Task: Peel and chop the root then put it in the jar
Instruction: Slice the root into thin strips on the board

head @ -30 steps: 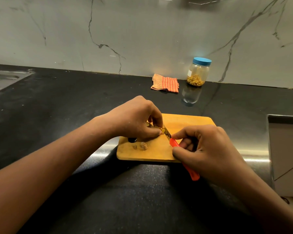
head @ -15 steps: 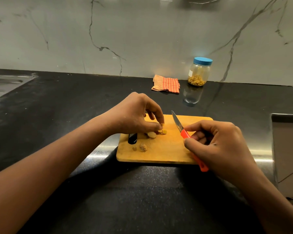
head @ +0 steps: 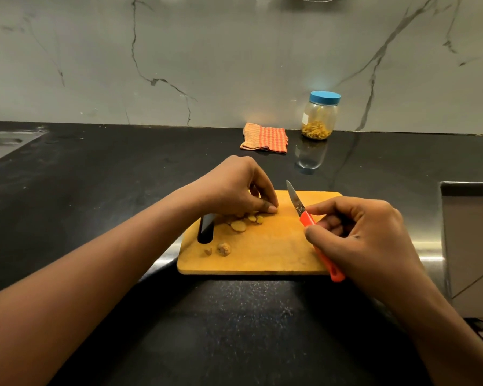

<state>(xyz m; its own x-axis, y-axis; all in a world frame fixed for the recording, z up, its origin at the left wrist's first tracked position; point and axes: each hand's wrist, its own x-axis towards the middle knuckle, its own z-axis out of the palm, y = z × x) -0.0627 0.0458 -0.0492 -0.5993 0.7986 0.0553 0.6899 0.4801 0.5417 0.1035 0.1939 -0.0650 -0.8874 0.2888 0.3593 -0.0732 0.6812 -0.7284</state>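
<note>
Left hand (head: 234, 188) over the wooden cutting board (head: 262, 257), fingertips bunched against the thumb just above the cut root slices (head: 238, 225) at the board's 10 o'clock. Can't tell if it's pinching a piece. Right hand (head: 357, 235) grips the orange-handled knife (head: 296, 203), blade off the board, tip at 11 o'clock. Blue-lidded jar (head: 319, 117) at 1 o'clock, lid on, by the checked cloth (head: 265, 137).

Root pieces (head: 244, 222) lie on the board (head: 262, 254); behind it, cloth (head: 265, 137) left of jar (head: 319, 118).
</note>
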